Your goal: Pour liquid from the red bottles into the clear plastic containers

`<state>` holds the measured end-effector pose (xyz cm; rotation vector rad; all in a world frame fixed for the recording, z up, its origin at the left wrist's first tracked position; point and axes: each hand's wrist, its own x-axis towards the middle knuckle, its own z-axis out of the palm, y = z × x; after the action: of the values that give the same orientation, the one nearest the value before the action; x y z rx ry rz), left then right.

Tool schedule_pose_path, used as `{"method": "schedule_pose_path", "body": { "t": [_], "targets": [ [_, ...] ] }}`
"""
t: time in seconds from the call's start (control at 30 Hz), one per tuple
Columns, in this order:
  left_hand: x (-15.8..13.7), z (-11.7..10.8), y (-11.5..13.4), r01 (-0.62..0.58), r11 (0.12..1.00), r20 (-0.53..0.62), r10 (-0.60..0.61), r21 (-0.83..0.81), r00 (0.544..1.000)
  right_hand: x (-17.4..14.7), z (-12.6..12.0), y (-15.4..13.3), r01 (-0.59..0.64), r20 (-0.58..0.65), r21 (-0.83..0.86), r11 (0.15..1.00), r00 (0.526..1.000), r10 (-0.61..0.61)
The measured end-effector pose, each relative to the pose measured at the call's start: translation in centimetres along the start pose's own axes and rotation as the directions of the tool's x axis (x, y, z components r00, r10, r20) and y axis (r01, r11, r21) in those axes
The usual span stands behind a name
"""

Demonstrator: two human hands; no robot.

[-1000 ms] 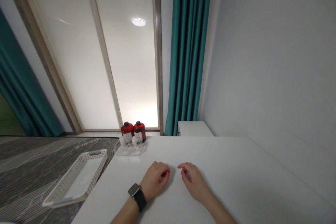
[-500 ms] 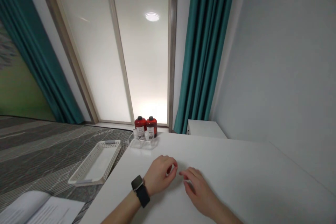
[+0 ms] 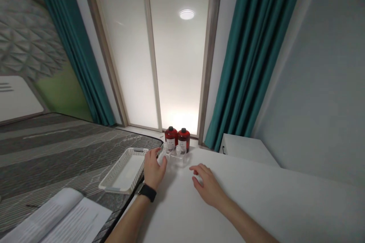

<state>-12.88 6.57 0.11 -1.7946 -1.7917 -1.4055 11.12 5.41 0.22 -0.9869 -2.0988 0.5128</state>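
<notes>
My left hand (image 3: 154,169), with a black watch (image 3: 147,192) on its wrist, reaches to the left side of a clear plastic tray (image 3: 179,161). Its thumb and fingers are apart; whether they touch the tray I cannot tell. Two small clear bottles with whitish caps, a left one (image 3: 165,148) and a right one (image 3: 178,149), stand in the tray. Right behind them are two red bottles with black caps and white labels, one left (image 3: 171,133) and one right (image 3: 184,136). To the right of the tray, my right hand (image 3: 208,186) hovers over the white table, fingers loosely curled and apart, holding nothing.
On the grey patterned bed (image 3: 71,152) at the left lie a white perforated basket (image 3: 107,185) and an open book (image 3: 76,218). The white table (image 3: 228,205) fills the front. Beyond it stand a white cabinet (image 3: 248,148), teal curtains (image 3: 256,53) and a frosted sliding door (image 3: 176,64).
My left hand has moved forward and left, from beside my right hand to the clear tray. My right hand stays over the table. The view has turned slightly left.
</notes>
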Motion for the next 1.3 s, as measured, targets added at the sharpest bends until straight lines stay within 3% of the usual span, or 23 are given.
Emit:
{"method": "schedule_pose_path", "body": {
  "t": [0.13,0.3,0.5,0.87,1.0,1.1,1.3],
  "targets": [
    [-0.3,0.6,-1.6,-0.004,1.0,0.025,0.003,0.008,1.0,2.7,2.3,1.2,-0.035,-0.064,0.023,0.999,0.997,0.036],
    [-0.5,0.7,-1.9,-0.025,1.0,0.077,0.024,0.01,0.997,4.5,4.0,2.3,-0.064,-0.131,0.047,0.997,0.989,0.069],
    [-0.6,0.5,-1.6,-0.03,0.999,0.125,0.028,0.014,0.992,5.7,4.3,2.7,-0.065,-0.17,0.078,0.995,0.982,0.077],
    [-0.7,0.3,-1.7,-0.003,1.0,0.175,-0.003,0.031,0.985,7.2,4.1,2.5,-0.08,-0.101,0.156,0.985,0.99,0.096],
    [-0.8,0.5,-1.9,-0.008,1.0,0.175,0.004,0.022,0.985,6.5,2.7,1.8,-0.106,-0.101,0.187,0.977,0.987,0.126],
    [-0.7,0.6,-2.1,-0.013,1.0,0.165,0.014,-0.004,0.986,5.1,0.4,0.8,-0.12,-0.092,0.204,0.972,0.986,0.141],
    [0.2,-0.3,-1.4,0.017,0.994,0.105,-0.006,-0.106,0.994,-0.8,-5.0,-1.1,-0.189,-0.064,0.232,0.954,0.976,0.209]
  ]
}}
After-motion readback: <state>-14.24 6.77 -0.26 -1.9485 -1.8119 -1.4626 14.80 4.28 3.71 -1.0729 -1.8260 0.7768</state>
